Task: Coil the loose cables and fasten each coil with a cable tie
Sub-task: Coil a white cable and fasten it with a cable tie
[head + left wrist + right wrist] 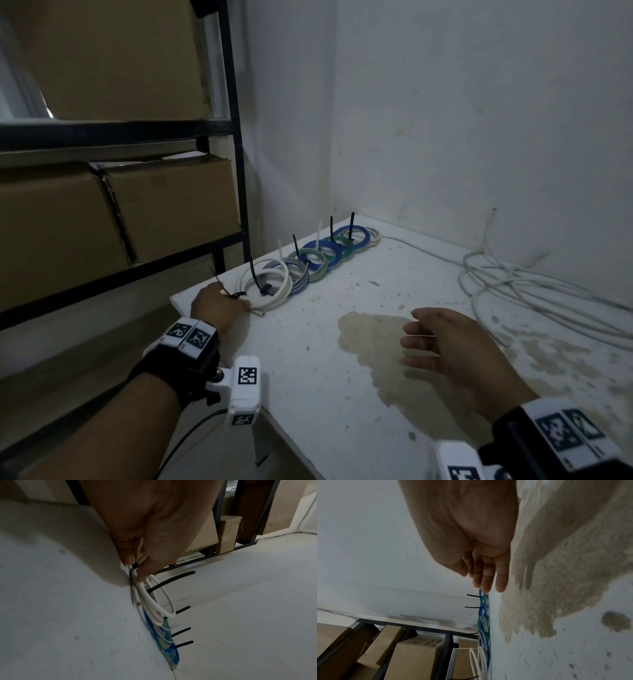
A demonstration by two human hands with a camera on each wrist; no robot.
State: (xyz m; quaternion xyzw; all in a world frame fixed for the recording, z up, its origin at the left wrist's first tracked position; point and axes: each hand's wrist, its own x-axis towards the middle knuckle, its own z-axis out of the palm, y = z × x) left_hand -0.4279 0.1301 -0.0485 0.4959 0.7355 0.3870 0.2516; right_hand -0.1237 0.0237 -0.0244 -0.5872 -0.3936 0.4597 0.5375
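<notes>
A row of tied coils in white, grey, green and blue lies along the table's left edge, their tie tails standing up. At the near end is a white coil bound by a black cable tie. My left hand pinches this coil at the tie, holding it on the table. My right hand hovers over the middle of the table with fingers straight, holding nothing. Loose white cable lies tangled at the far right.
The white table bears a large yellowish stain under my right hand. A black metal shelf rack with cardboard boxes stands close at the left. White walls meet in a corner behind the coils.
</notes>
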